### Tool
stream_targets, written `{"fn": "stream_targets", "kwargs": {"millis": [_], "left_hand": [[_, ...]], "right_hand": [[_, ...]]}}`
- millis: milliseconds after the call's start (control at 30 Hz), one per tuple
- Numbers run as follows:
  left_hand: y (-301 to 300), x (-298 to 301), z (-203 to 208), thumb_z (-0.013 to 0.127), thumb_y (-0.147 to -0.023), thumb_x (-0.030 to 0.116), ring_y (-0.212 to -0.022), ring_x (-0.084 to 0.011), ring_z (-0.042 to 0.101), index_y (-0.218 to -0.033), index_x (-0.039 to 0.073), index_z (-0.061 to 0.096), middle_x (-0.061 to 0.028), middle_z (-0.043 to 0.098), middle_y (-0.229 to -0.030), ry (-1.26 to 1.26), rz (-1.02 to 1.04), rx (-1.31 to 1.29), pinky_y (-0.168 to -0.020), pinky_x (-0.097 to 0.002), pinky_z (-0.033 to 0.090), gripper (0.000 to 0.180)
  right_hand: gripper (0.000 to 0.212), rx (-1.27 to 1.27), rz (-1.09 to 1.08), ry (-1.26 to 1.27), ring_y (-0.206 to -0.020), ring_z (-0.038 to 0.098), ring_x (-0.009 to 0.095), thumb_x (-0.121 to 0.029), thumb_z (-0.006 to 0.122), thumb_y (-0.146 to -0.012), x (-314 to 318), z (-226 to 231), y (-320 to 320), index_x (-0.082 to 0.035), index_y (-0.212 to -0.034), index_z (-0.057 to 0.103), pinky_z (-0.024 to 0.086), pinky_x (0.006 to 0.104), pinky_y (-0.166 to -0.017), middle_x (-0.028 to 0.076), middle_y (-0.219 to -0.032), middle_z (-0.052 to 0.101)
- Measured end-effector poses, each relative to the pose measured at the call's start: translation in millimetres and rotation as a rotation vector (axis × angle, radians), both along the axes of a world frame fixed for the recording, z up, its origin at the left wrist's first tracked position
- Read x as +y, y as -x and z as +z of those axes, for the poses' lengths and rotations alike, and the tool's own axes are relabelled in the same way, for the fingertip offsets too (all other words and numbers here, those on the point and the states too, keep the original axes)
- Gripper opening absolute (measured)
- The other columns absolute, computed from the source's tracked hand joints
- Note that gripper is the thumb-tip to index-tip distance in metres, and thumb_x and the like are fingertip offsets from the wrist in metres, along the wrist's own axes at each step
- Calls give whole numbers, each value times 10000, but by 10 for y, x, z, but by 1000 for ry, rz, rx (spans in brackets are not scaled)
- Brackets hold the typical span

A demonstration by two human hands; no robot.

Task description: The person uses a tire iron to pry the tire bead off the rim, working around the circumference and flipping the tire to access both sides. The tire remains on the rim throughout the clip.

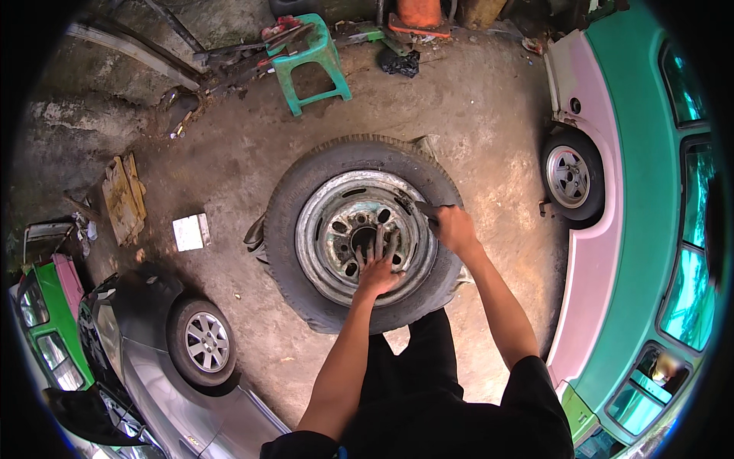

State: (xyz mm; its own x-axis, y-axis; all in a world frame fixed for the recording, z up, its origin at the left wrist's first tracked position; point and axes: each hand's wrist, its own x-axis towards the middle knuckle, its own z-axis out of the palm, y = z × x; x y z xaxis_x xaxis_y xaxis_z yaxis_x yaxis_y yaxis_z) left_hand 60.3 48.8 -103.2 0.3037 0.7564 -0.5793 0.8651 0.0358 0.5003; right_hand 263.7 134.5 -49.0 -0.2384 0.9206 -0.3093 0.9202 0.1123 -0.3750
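Observation:
A wheel lies flat in front of me: a black tyre (287,264) around a worn, grimy silver steel rim (316,264). My left hand (378,273) rests on the rim's centre disc with its fingers spread, reaching over the dark centre hole. At the rim's right edge, my right hand (456,227) is closed around a short, dark hand tool (426,209). The tool's end points left onto the rim, next to a dark dirty patch; its exact kind is hard to make out. What supports the tyre is mostly hidden beneath it.
A green plastic stool (325,57) with items on it stands beyond the wheel. A green and pink van (604,145) is at the right, a grey car (145,348) at the lower left. A white box (189,232) and wooden boards (125,197) lie on the floor.

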Motion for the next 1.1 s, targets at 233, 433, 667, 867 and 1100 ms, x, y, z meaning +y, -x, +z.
{"fn": "stream_targets", "kwargs": {"millis": [233, 433, 667, 867, 1100], "left_hand": [[2, -1, -9, 749, -775, 393, -1452, -382, 149, -1546, 340, -19, -84, -140, -1611, -10, 5, 15, -1141, -614, 61, 1089], [-2, 14, 12, 739, -785, 405, -1459, -386, 121, -1550, 310, -7, -106, -159, -1605, 24, -6, 28, -1135, -628, 56, 1074], [-15, -16, -7, 749, -769, 404, -1440, -391, 189, -1549, 325, 24, -82, -113, -1615, -35, 8, 35, -1130, -630, 100, 1068], [-14, -1, -11, 735, -783, 425, -1456, -409, 113, -1551, 302, 10, -117, -153, -1604, 3, -9, 20, -1132, -636, 55, 1064], [-12, -10, -27, 739, -776, 426, -1446, -424, 146, -1549, 309, -6, -114, -148, -1605, -9, -14, 20, -1127, -648, 61, 1080]], "right_hand": [[384, 299, -219, -154, -771, 649, 426, -92, 587, -779, -401, -168, 51, -135, -1147, 686, 533, 478, -714, 225, -831, 664], [440, 432, -237, -88, -834, 646, 412, -89, 630, -800, -398, -262, 93, -172, -1232, 642, 530, 453, -748, 233, -884, 665], [284, 344, -213, -134, -870, 654, 407, -113, 616, -794, -196, -335, 117, -99, -1066, 695, 534, 471, -791, 237, -897, 676], [350, 81, -35, -72, -852, 647, 412, -88, 622, -779, -59, -529, 63, -137, -1119, 693, 536, 464, -757, 199, -891, 679], [338, -19, -32, 75, -829, 661, 426, -99, 528, -820, -143, -366, 206, -112, -1127, 671, 537, 504, -757, 275, -825, 652]]}}
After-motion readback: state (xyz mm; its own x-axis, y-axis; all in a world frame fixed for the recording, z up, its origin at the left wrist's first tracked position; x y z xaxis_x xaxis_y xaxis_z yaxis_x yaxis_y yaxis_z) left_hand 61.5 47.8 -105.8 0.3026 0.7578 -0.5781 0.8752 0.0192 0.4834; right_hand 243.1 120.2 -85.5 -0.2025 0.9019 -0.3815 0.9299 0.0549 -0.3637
